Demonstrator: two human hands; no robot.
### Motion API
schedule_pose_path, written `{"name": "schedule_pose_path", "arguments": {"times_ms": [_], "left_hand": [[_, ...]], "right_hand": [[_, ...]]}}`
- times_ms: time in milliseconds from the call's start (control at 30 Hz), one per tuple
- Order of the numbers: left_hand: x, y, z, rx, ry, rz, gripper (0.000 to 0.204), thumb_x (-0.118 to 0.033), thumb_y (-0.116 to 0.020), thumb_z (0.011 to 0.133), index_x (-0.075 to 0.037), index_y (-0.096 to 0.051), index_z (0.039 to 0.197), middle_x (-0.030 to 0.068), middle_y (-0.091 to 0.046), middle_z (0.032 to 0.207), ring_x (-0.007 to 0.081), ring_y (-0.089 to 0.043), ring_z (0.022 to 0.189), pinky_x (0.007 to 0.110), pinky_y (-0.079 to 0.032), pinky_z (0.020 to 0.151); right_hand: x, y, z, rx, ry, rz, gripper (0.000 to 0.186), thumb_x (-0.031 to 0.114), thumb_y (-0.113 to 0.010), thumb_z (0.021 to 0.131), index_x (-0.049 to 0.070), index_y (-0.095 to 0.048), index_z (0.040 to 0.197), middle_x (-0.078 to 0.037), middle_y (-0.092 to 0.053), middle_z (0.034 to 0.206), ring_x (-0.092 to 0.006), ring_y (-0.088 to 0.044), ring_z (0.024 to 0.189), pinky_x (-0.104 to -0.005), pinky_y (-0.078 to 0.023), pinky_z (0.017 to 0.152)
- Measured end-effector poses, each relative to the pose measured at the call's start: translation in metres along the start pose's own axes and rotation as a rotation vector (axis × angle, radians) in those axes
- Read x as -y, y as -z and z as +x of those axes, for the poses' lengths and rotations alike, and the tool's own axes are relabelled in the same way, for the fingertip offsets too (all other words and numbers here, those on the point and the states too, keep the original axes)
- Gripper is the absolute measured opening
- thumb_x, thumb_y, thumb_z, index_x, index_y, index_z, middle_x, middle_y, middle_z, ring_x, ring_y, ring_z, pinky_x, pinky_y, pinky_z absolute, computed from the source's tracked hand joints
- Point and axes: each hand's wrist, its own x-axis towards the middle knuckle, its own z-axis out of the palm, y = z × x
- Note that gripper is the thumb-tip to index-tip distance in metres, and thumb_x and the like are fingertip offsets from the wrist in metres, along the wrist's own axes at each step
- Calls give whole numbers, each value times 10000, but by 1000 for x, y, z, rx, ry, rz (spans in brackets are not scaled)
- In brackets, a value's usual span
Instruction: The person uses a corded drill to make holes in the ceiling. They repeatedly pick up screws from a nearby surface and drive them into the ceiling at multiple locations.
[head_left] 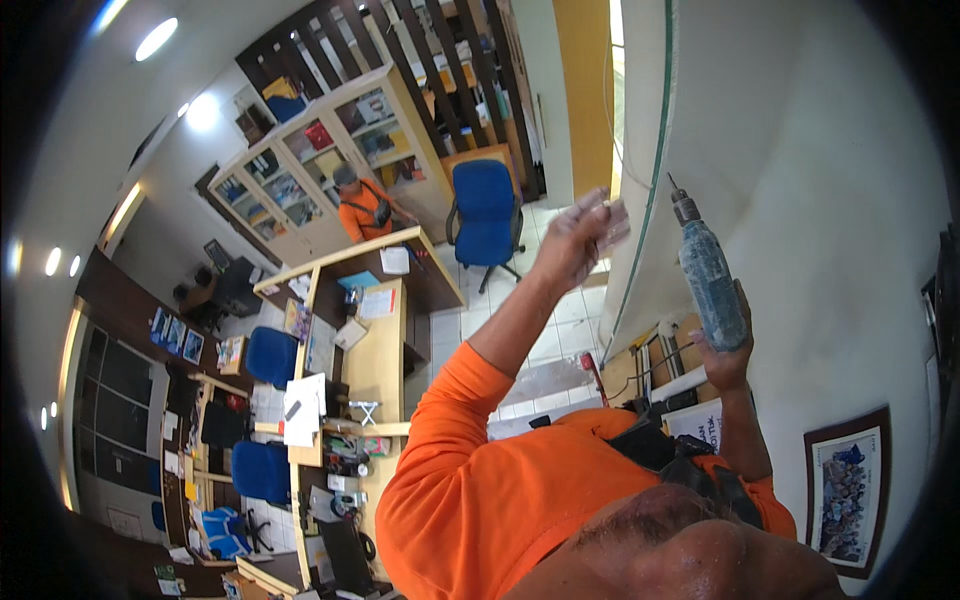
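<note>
My right hand [728,358] is wrapped round the lower end of a power drill [708,275] with a scuffed, dusty blue-grey body. The drill stands nearly upright, its thin bit [671,180] pointing up beside the green-edged corner of a pale wall. My left hand [582,238] is raised to the left of the drill, on the near side of that corner. Its fingers are curled in and their tips look whitish and dusty; whatever they may hold cannot be made out. Both arms come out of an orange shirt [500,480].
Below the drill, a cable and tools [655,365] lie near the wall. A framed group photo [848,490] hangs at right. Left are desks [375,350], blue office chairs [484,205] and glass-door cabinets [320,150]. Another person [368,208] in orange stands behind a partition.
</note>
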Motion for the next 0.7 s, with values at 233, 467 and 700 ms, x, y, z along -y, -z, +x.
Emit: {"name": "schedule_pose_path", "arguments": {"times_ms": [233,467,700], "left_hand": [[-89,-112,56,270,-98,-150,205,-197,-494,1083,-38,-597,1161,174,-697,1238,297,-692,1166,481,-561,1057],[-109,-144,55,446,-42,-120,241,-192,-458,1095,-24,-615,1167,216,-691,1253,318,-683,1184,470,-566,1052],[-123,-152,61,529,-27,-132,245,-214,-460,1099,-26,-587,1189,183,-701,1218,301,-692,1163,422,-598,1012]], "right_hand": [[-33,2,25,0,88,68,827,71,-778,854,-65,-317,1527,-227,-660,1220,-308,-696,1041,-411,-564,927],[43,2,93,-199,709,-196,779,76,-772,861,-81,-335,1486,-253,-641,1106,-337,-688,929,-433,-576,782],[43,0,114,-203,770,-102,832,78,-806,827,-50,-338,1503,-224,-641,1059,-320,-677,875,-428,-566,705]]}}
